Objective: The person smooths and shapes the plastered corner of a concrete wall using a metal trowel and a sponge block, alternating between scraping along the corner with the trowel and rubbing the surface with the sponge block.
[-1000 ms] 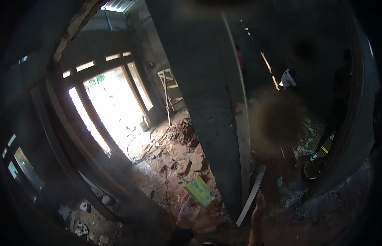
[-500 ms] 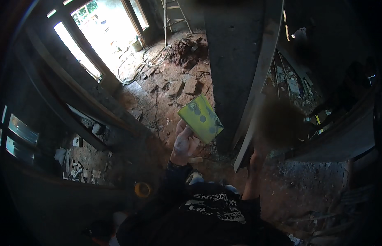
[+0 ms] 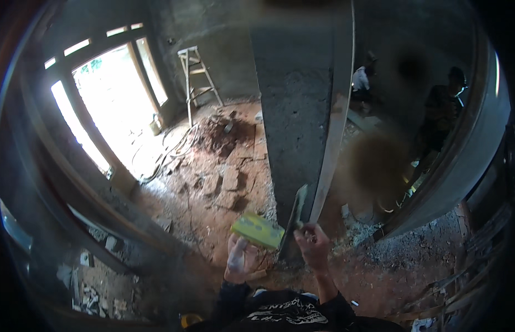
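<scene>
My left hand [image 3: 241, 259] holds a flat yellow-green block [image 3: 256, 228] from below, its fingers and thumb at the near edge. Grey mortar-like spots mark the block, which looks like a sponge or float; I cannot tell which. Just right of it, my right hand [image 3: 314, 244] is closed around a plastering trowel [image 3: 295, 220], whose long thin blade stands nearly upright, seen almost edge-on. The blade's lower part comes close to the block's right end; whether they touch is unclear. Behind the trowel rises a grey plastered pillar [image 3: 293, 127].
A pale board [image 3: 336, 133] runs up the pillar's right edge. Beyond lie loose bricks [image 3: 229, 180], a heap of soil [image 3: 218, 135], a hose [image 3: 171, 152] and a stepladder [image 3: 197, 80]. Two people, one crouching [image 3: 361, 82] and one in dark clothes [image 3: 443, 110], are on the right.
My view has tilted up, showing more of the pillar and room. My right hand has come up beside the block, with the trowel now visible. The block has tipped flatter.
</scene>
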A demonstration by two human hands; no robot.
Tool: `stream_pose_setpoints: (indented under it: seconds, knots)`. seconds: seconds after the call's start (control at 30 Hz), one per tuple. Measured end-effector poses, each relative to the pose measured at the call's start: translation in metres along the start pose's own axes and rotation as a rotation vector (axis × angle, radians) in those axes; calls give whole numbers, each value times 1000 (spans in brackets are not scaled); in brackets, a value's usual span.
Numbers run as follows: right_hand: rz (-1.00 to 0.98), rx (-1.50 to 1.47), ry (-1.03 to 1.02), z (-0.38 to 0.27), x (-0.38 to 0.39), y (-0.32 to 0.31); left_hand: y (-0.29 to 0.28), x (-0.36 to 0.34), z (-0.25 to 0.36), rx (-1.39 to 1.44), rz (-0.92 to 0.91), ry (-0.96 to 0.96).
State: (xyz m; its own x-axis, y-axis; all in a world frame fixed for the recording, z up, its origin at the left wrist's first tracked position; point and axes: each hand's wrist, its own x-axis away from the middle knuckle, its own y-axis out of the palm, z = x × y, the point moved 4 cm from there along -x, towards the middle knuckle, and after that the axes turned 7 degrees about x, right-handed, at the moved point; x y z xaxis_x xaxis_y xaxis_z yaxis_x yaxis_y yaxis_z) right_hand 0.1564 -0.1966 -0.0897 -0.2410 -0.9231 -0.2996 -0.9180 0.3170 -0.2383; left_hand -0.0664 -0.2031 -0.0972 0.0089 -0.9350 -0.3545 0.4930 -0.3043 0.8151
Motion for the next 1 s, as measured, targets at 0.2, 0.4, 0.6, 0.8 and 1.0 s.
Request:
stream_pose_setpoints:
  seconds: [0.2,0.4,0.6,0.8,1.0]
  knots:
    - [4,-24,20,-21,7,42,12,3,0,51,-24,-170]
    - [-230,-523,57,-18,12,89,-11,-4,-2,59,-89,-384]
    - [-343,-409,-135,-6,32,114,-88,0,-13,224,169,-319]
    - [-184,-444,41,-5,45,131,-75,-9,-3,31,140,-311]
    - [5,-789,-185,-64,-20,81,-32,-27,20,-188,37,-379]
